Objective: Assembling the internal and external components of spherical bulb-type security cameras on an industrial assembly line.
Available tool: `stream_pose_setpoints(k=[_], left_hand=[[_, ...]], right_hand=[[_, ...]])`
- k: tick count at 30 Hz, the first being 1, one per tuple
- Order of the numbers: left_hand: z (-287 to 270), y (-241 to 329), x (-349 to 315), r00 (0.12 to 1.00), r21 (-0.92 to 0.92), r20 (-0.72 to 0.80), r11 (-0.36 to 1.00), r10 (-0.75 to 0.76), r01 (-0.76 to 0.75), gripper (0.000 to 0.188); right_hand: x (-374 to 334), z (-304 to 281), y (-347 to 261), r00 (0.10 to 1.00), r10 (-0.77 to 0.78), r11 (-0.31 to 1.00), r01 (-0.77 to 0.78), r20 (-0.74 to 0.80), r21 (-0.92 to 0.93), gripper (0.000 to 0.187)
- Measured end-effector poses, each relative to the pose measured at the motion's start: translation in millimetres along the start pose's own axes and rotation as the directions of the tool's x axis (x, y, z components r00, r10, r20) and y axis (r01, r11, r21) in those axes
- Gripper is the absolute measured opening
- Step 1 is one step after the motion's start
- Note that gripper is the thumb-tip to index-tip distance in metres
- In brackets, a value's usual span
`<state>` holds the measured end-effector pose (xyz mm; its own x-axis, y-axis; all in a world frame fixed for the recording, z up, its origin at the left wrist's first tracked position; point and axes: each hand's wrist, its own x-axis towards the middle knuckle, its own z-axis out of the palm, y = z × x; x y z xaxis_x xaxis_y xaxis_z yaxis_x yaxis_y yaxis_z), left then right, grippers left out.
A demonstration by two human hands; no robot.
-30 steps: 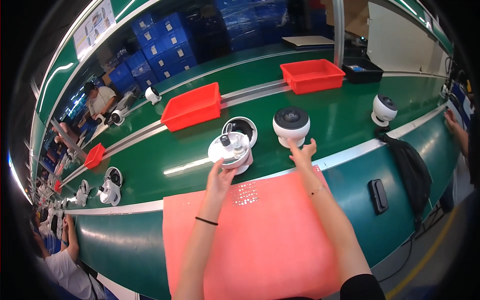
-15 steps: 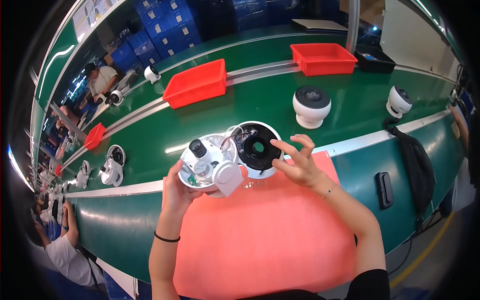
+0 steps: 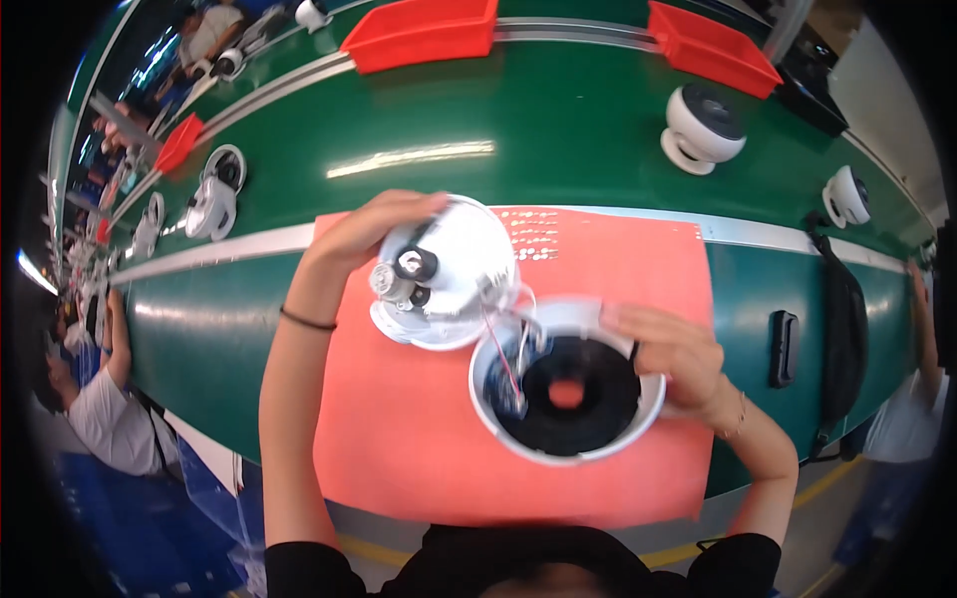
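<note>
Over the red mat (image 3: 389, 439) are two halves of an opened white camera, joined by thin wires (image 3: 513, 354). My left hand (image 3: 384, 224) grips the far rim of the white camera housing half (image 3: 464, 259), which shows a black lens and a silver round part. Around the right rim of the other half, a round white shell (image 3: 528, 453) with a black ring and a circuit board inside, curls my right hand (image 3: 668, 359). That hand is slightly blurred. The undersides of both halves are hidden.
Finished-looking white cameras (image 3: 703, 130) stand on the green belt, with open ones (image 3: 211, 199) at left. Red bins (image 3: 424, 35) line the far rail. A black case (image 3: 785, 349) and black bag (image 3: 842, 339) lie at right. A co-worker (image 3: 110, 399) sits at left.
The two camera halves have been drawn apart and turned, the ringed shell coming down toward me. My left hand has shifted to the far rim; my right hand now wraps the shell's side.
</note>
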<state>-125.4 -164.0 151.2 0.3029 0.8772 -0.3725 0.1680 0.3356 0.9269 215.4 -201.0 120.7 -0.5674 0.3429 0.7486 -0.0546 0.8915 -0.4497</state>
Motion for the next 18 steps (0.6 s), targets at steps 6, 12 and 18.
stream_pose_setpoints(k=[6, 12, 18], left_hand=[[86, 13, 15, 0.521, 0.621, 0.743, 0.724, -0.42, -0.301, 0.043], [92, -31, -36, 0.86, 0.417, 0.507, 0.857, 0.058, -0.303, 0.032], [94, -99, -170, 0.781, -0.007, -0.585, 0.962, 0.217, -0.272, 0.046]], right_hand=[[8, 30, -62, 0.844, 0.325, 0.778, -0.495, 0.427, 0.386, 0.046], [21, 45, -85, 0.602, 0.503, 0.482, -0.791, 0.62, 0.377, 0.054], [36, 52, -70, 0.439, 0.518, 0.291, -0.897, 0.734, 0.331, 0.049]])
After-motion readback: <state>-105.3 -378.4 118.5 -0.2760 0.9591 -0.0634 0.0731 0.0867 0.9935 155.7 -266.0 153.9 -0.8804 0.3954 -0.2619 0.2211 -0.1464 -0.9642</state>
